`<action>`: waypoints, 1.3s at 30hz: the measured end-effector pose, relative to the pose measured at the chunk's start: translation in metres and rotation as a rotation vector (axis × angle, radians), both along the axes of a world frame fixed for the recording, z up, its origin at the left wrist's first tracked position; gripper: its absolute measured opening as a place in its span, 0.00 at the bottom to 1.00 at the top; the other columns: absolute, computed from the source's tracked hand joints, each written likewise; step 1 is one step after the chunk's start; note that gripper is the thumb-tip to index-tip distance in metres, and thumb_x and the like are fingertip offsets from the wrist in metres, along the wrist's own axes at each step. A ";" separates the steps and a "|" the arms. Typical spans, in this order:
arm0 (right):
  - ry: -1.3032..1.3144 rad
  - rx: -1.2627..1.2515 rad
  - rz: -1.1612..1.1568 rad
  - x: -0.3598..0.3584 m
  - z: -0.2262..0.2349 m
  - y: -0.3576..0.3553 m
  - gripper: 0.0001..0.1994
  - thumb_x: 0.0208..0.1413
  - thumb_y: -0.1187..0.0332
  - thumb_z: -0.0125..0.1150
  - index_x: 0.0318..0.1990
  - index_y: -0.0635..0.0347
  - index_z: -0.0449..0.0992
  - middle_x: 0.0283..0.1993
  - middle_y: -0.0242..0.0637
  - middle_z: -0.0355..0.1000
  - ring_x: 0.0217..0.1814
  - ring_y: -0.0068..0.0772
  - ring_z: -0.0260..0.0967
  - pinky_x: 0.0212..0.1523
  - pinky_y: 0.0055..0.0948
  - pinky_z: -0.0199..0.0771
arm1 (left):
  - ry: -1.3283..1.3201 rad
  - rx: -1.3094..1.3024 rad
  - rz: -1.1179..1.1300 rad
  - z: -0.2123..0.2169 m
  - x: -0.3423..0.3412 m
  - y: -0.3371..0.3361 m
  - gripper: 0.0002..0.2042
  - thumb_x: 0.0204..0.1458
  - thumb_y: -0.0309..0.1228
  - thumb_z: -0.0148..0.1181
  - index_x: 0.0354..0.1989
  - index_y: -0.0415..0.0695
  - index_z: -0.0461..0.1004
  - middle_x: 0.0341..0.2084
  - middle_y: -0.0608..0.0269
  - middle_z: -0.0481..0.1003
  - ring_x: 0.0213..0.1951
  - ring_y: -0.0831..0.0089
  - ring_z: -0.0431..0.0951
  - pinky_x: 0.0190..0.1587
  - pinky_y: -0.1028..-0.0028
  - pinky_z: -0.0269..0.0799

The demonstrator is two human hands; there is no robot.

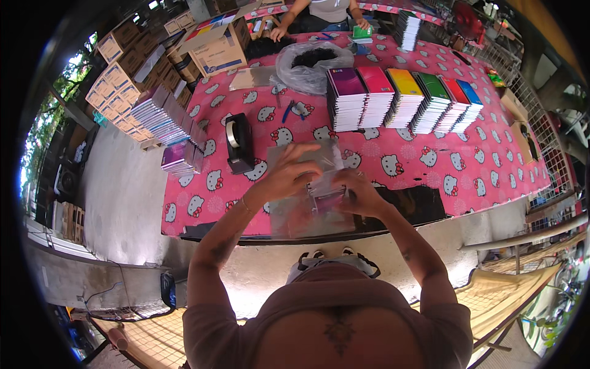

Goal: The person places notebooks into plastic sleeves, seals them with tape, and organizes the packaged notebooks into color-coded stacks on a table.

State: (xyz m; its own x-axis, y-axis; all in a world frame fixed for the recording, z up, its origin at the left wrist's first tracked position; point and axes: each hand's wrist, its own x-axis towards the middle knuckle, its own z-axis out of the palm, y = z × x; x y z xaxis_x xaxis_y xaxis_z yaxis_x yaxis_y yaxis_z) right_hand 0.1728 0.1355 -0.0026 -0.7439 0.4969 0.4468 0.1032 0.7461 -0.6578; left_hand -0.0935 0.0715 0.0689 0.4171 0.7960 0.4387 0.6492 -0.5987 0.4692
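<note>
At the table's near edge, my left hand (294, 168) is raised over clear plastic, its fingers curved and apart. My right hand (359, 194) is closed at the edge of a purple notebook (329, 200) in clear plastic, blurred by motion and partly hidden by the fingers. Under both hands lie clear plastic sleeves (289, 218), flat on the table. A black tape dispenser (241, 147) with a roll of clear tape stands just beyond my left wrist.
Stacks of notebooks with purple, yellow (404, 83) and green covers stand at the back right. More notebooks (181, 158) are piled at the left edge. Blue-handled cutters (287, 112), a plastic bag (301, 77) and an open carton (218, 52) lie farther back. Another person's hand (279, 34) is across the table.
</note>
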 end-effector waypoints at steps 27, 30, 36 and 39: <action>-0.014 -0.127 0.231 -0.025 0.032 0.026 0.26 0.53 0.67 0.69 0.60 0.58 0.71 0.60 0.42 0.70 0.64 0.43 0.67 0.60 0.39 0.69 | 0.083 0.044 0.278 -0.043 0.031 -0.037 0.21 0.54 0.35 0.66 0.56 0.42 0.75 0.55 0.50 0.75 0.58 0.61 0.74 0.57 0.63 0.71; -0.077 -0.044 0.218 -0.016 0.011 0.021 0.24 0.52 0.69 0.68 0.58 0.57 0.72 0.62 0.46 0.68 0.63 0.47 0.67 0.63 0.44 0.68 | 0.210 0.157 0.303 -0.036 0.051 -0.047 0.19 0.50 0.33 0.69 0.52 0.44 0.78 0.54 0.49 0.74 0.56 0.57 0.73 0.55 0.61 0.72; -0.010 -0.091 0.129 -0.019 0.012 0.011 0.25 0.51 0.71 0.66 0.59 0.56 0.71 0.54 0.48 0.73 0.54 0.50 0.73 0.62 0.45 0.69 | -0.012 -0.106 0.376 -0.033 0.048 -0.042 0.15 0.44 0.29 0.71 0.43 0.46 0.80 0.39 0.57 0.79 0.41 0.61 0.78 0.45 0.63 0.75; 0.063 -0.142 0.060 -0.027 0.005 0.002 0.24 0.51 0.72 0.65 0.57 0.57 0.70 0.47 0.47 0.75 0.49 0.51 0.75 0.58 0.47 0.71 | -0.039 -0.207 0.419 -0.027 0.042 -0.029 0.13 0.44 0.32 0.71 0.39 0.45 0.80 0.30 0.60 0.80 0.35 0.60 0.80 0.42 0.64 0.76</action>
State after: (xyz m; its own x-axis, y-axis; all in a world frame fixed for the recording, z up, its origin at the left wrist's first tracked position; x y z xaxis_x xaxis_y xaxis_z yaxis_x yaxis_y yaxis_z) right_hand 0.1458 0.1377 0.0021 -0.7465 0.5144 0.4220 0.0166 0.6484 -0.7611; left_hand -0.0510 0.0427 0.0416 0.0270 0.9648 0.2616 0.7945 -0.1796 0.5801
